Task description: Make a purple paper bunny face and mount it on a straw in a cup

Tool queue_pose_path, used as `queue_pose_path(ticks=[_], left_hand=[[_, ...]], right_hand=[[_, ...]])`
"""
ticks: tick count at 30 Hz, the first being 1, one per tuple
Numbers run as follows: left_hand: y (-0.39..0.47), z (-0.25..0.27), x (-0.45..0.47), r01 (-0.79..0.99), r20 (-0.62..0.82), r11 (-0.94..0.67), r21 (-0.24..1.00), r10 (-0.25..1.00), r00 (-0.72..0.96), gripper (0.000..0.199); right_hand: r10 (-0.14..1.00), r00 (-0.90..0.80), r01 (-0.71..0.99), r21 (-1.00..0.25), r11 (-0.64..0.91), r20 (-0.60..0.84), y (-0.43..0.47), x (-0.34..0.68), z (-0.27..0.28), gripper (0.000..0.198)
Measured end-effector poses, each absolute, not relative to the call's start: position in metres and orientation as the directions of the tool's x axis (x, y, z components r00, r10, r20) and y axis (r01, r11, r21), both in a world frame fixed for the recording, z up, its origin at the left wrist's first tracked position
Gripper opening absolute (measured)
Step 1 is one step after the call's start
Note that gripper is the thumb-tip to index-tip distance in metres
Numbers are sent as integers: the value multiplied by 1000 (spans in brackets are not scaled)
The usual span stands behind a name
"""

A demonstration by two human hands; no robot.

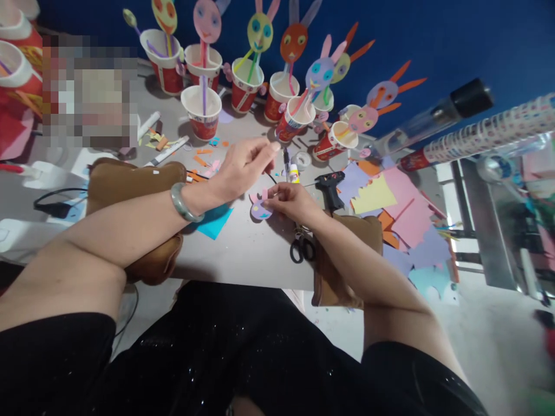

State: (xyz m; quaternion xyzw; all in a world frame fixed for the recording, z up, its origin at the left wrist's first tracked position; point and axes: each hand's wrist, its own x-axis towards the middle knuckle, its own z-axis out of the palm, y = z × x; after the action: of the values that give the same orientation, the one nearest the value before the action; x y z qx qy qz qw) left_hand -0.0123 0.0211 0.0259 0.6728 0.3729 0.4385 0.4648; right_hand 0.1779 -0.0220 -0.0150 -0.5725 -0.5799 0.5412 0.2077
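Purple paper face pinched by R hand, nr L hand: curled, grip unclear.

Looks moderately bright and rather soft overall, palest on the flat light-grey tabletop, darker along the smooth deep-blue wall. Drops soft shadow around the small round purple paper face. Glints in white specks off the shiny black clothing and gleams on the smooth grey-green bangle. Stretches and blurs toward the right edge, past the clear black-capped tube. Breaks into coarse mosaic at upper left.
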Motion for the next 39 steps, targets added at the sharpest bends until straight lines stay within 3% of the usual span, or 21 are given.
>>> queue_pose_path(ticks=[2,4,7,9,13,17,20,25,31,35,39], left_hand=[[11,29,-12,181,322,-441,879,828,458,41],[-3,31,-11,250,358,-614,748,692,627,39],[-34,29,-6,260,289,-839,477,430,855,27],[-60,24,-4,222,179,-920,323,290,940,17],[-106,11,-4,321,-102,-946,54,314,944,28],[-118,10,-4,445,-24,-884,-142,452,892,34],[-111,10,-3,496,-33,-858,-136,504,863,38],[-105,4,-6,455,-89,-887,-85,461,883,71],[-107,-4,-8,397,-84,-915,-67,402,912,67],[-107,-6,-6,392,-113,-919,-46,395,912,66],[-108,-7,-6,393,-131,-919,-35,394,910,67]], right_hand=[[897,-226,472,-848,-241,-381,-34,177,-15,37],[941,-199,562,-819,-119,-273,-42,179,-11,32],[982,-173,728,-681,73,-79,-50,188,1,23],[984,-170,799,-592,102,-60,-57,196,8,19],[970,-185,866,-493,84,-159,-77,208,14,20],[972,-177,895,-436,94,-152,-100,219,11,19],[973,-200,890,-436,130,-117,-112,225,8,18],[972,-233,876,-441,194,-33,-119,232,11,22],[970,-242,886,-400,233,30,-107,241,11,24],[970,-238,928,-285,240,41,-71,240,6,27],[988,-147,985,-100,141,-54,-21,219,4,33]])
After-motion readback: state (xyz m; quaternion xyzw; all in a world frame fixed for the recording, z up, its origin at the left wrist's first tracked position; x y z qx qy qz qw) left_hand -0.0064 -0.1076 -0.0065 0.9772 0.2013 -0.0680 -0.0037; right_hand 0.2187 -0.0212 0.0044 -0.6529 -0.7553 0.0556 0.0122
